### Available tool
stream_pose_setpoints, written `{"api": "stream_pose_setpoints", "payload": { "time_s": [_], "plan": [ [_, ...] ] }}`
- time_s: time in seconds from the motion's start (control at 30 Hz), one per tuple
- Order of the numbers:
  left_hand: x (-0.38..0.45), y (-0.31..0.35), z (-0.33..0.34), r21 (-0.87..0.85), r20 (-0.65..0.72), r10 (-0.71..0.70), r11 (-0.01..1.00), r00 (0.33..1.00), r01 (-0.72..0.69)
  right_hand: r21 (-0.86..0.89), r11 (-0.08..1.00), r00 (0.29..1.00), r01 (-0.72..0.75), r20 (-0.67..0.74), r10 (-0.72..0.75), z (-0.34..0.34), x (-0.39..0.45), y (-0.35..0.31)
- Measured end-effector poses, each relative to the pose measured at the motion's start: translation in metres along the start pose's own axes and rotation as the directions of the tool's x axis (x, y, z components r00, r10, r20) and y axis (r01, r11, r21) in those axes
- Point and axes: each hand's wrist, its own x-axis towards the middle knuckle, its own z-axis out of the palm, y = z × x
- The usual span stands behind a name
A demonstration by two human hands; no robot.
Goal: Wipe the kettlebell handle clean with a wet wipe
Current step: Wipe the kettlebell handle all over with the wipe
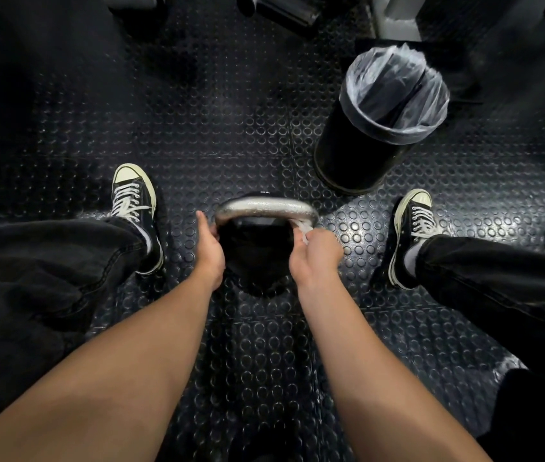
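Note:
A black kettlebell (253, 255) stands on the studded floor between my feet, its silver handle (264, 208) arching across the top. My left hand (209, 250) grips the left leg of the handle and steadies it. My right hand (316, 256) is closed around a white wet wipe (302, 230), pressed against the right leg of the handle. Most of the wipe is hidden inside my fist.
A black bin with a clear plastic liner (381, 121) stands on the floor ahead to the right. My left sneaker (134, 205) and right sneaker (411, 228) flank the kettlebell. Dark gym equipment (284, 8) lies at the far edge.

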Motion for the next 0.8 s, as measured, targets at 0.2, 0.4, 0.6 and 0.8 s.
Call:
{"api": "stream_pose_setpoints", "payload": {
  "time_s": [0.2, 0.4, 0.6, 0.8],
  "plan": [
    [0.001, 0.000, 0.000, -0.018, -0.007, 0.005, 1.000, 1.000, -0.005, 0.063, 0.995, 0.996, 0.071, -0.053, -0.068, 0.001, 0.003, 0.001],
    [0.003, -0.001, 0.000, -0.031, -0.012, 0.004, 1.000, 1.000, -0.004, 0.145, 0.988, 0.996, 0.060, -0.069, -0.051, -0.004, 0.009, -0.001],
    [0.006, -0.003, -0.001, -0.028, -0.028, 0.000, 1.000, 1.000, -0.001, 0.170, 0.984, 0.998, 0.044, -0.045, -0.037, 0.000, 0.015, 0.002],
    [0.008, -0.004, -0.003, -0.026, -0.031, -0.001, 1.000, 1.000, 0.000, 0.073, 0.992, 0.993, 0.100, -0.069, -0.095, 0.000, 0.015, 0.002]
  ]
}}
